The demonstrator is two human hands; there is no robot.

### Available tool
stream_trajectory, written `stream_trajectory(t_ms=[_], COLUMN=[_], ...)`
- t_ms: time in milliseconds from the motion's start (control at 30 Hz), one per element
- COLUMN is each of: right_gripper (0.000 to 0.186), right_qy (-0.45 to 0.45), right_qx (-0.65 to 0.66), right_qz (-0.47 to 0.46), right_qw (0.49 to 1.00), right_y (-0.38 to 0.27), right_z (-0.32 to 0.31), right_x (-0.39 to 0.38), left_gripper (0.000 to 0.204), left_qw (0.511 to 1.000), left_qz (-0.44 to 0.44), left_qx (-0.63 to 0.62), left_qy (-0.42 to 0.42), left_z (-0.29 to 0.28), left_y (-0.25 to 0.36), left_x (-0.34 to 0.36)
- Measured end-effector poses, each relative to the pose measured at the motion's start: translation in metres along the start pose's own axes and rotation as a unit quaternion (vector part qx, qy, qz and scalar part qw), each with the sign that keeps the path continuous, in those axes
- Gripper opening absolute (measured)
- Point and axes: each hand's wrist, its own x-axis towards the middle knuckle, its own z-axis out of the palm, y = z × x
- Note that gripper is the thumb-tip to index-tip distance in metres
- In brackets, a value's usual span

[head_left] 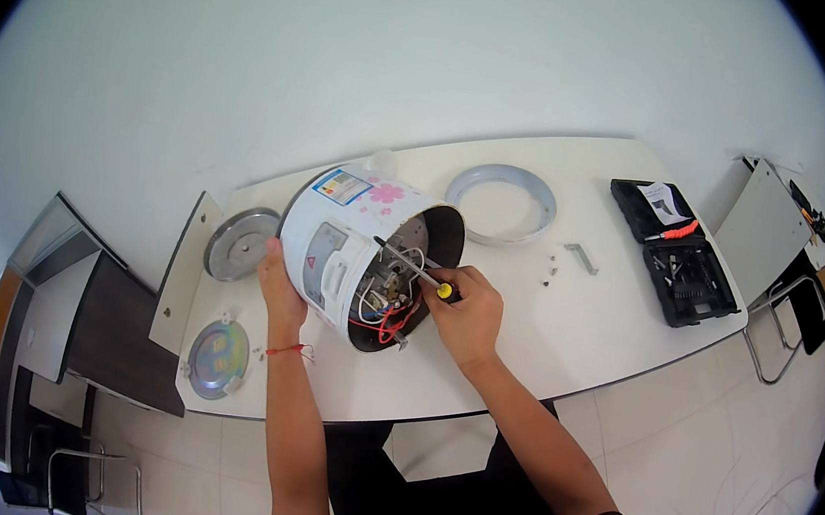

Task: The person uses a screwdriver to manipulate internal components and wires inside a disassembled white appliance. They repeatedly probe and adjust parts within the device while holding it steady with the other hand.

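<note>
A white rice cooker (359, 192) with pink flowers lies tipped over on the table, its open base toward my right side. Wires and metal parts (391, 290) show inside the base, with red and white leads hanging at its lower rim. My left hand (281, 284) is wrapped against the cooker's left end, steadying it; its fingertips are partly hidden behind the body. In my right hand (466, 319) is a screwdriver (411, 267) with a yellow and black handle. Its shaft crosses the opening, pointing up and left; whether the tip touches anything, I cannot tell.
On the white table (460, 383) lie a round metal lid (241, 243), a shiny disc (218, 360), a pale ring (466, 185), a small metal bracket (583, 257) and several screws (550, 271). An open black tool case (689, 277) sits at the right. Chairs (98, 476) stand beyond.
</note>
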Motion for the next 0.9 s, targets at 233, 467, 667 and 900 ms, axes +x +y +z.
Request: stream_trajectory(t_ms=[233,467,667,900], right_gripper=[0.016,0.02,0.021,0.025], right_qy=[-0.004,-0.039,-0.12,-0.167], right_qx=[0.034,0.114,0.063,0.052], right_qz=[0.052,0.098,0.115,0.183], right_qw=[0.998,0.988,0.984,0.967], right_y=[-0.003,0.015,0.018,0.008], right_z=[0.005,0.0,-0.035,-0.063], right_x=[0.003,0.003,0.001,-0.005], left_gripper=[0.066,0.066,0.067,0.064], left_qw=[1.0,1.0,0.999,1.0], left_qz=[-0.005,-0.002,0.018,0.004], left_qx=[-0.003,0.002,-0.011,-0.003], left_qy=[0.005,0.012,0.033,0.016], left_z=[-0.002,0.002,0.013,0.004], left_y=[0.0,0.001,0.007,0.002], left_x=[0.0,-0.001,-0.005,-0.002])
